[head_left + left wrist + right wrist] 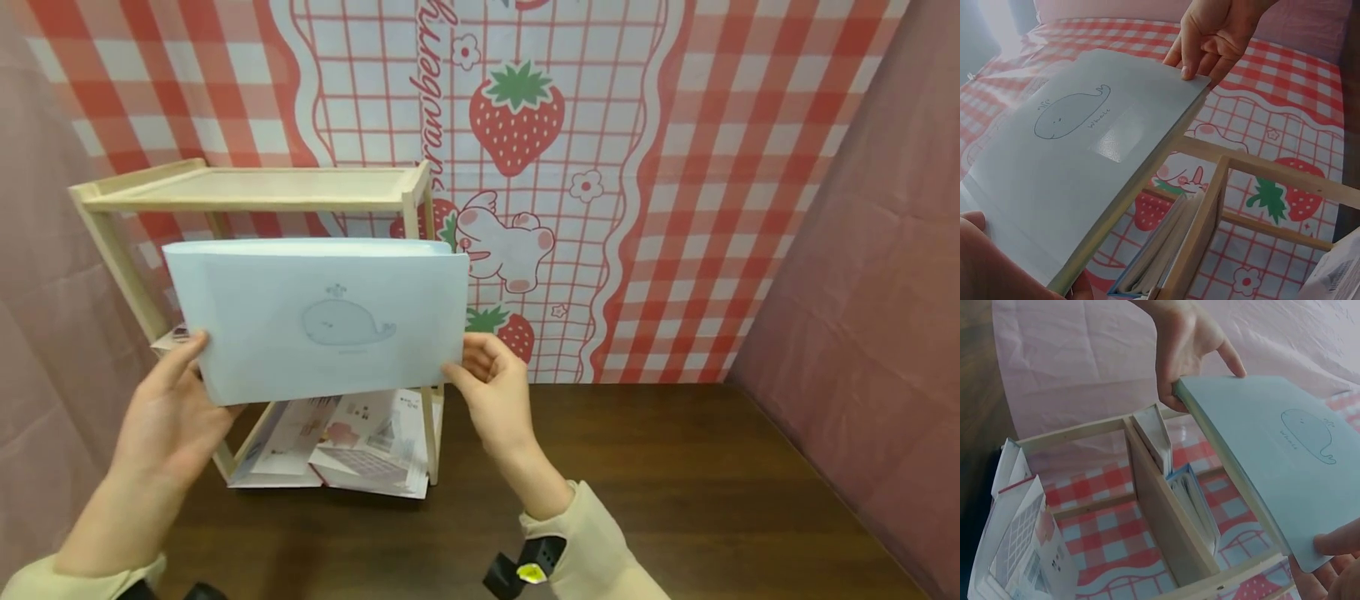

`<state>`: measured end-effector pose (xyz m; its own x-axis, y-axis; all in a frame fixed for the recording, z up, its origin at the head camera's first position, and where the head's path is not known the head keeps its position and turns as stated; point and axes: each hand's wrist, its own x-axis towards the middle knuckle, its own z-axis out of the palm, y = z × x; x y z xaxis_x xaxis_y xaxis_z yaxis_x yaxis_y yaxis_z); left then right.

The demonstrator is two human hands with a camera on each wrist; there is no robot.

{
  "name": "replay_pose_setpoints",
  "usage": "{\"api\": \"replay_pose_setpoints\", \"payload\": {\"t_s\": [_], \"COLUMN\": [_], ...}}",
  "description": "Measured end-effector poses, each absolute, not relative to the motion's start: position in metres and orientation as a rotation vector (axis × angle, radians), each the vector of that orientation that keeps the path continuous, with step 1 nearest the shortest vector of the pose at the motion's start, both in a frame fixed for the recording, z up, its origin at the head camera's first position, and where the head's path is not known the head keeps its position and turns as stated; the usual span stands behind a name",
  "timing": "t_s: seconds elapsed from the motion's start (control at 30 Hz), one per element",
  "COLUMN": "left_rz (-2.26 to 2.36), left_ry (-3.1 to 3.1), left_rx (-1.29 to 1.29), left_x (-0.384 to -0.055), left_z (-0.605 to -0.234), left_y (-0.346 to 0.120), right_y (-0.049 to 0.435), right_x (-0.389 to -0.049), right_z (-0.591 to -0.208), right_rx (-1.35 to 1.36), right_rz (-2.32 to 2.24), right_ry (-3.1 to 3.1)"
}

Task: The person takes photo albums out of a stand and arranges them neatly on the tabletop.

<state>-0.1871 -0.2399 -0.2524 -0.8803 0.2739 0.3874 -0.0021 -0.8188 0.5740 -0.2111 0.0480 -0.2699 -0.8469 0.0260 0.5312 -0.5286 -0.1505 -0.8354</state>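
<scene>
A pale blue notebook (pixel 247 333) with a line-drawn whale on its cover is held up before a small wooden shelf rack (pixel 255 187). My left hand (pixel 161 429) grips the notebook's left end, thumb on the cover and the other fingers partly hidden behind it. At the opposite end, my right hand (pixel 498 392) pinches the side edge between thumb and curled fingers. The word "whale" and a glossy patch (pixel 1116 140) show on the cover in the left wrist view. Its thick page edge faces the rack in both wrist views.
Flat white printed boxes or booklets (pixel 367 442) lie on the rack's bottom tier. On the middle tier stand a blue-edged book (pixel 1194 500) and a white item (pixel 1155 440). A strawberry-print checked cloth (pixel 705 167) hangs behind the dark wooden table (pixel 675 492).
</scene>
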Motion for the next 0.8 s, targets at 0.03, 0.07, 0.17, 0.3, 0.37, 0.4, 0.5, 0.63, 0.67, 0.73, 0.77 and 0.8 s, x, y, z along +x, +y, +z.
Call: {"api": "replay_pose_setpoints", "payload": {"t_s": [0.03,0.07,0.17,0.3,0.37,0.4,0.5,0.63,0.67,0.73,0.77,0.8], "left_rz": [2.766,2.758,2.744,2.732,2.733,2.732,2.717,2.705,2.705,2.704,2.699,2.694], "left_ry": [0.886,0.899,0.926,0.931,0.930,0.937,0.936,0.957,0.976,1.015,1.028,1.049], "left_rx": [0.695,0.690,0.678,0.671,0.671,0.677,0.689,0.683,0.679,0.669,0.673,0.670], "left_x": [-0.188,-0.188,-0.189,-0.190,-0.191,-0.192,-0.193,-0.194,-0.194,-0.195,-0.195,-0.195], "left_z": [-0.253,-0.254,-0.256,-0.258,-0.259,-0.260,-0.262,-0.266,-0.266,-0.266,-0.266,-0.266], "left_y": [-0.238,-0.237,-0.234,-0.228,-0.224,-0.222,-0.216,-0.209,-0.207,-0.204,-0.203,-0.201], "right_y": [0.049,0.051,0.055,0.061,0.064,0.066,0.072,0.079,0.081,0.083,0.084,0.085], "right_x": [-0.211,-0.211,-0.210,-0.210,-0.211,-0.211,-0.212,-0.210,-0.210,-0.209,-0.209,-0.209], "right_z": [-0.271,-0.272,-0.274,-0.275,-0.276,-0.276,-0.279,-0.283,-0.284,-0.286,-0.286,-0.287], "right_rx": [0.555,0.546,0.529,0.518,0.512,0.511,0.493,0.467,0.461,0.444,0.434,0.419], "right_rz": [2.055,2.053,2.043,2.033,2.031,2.032,2.031,2.025,2.023,2.035,2.043,2.052], "right_ry": [-1.754,-1.756,-1.763,-1.763,-1.761,-1.760,-1.768,-1.783,-1.786,-1.784,-1.781,-1.775]}}
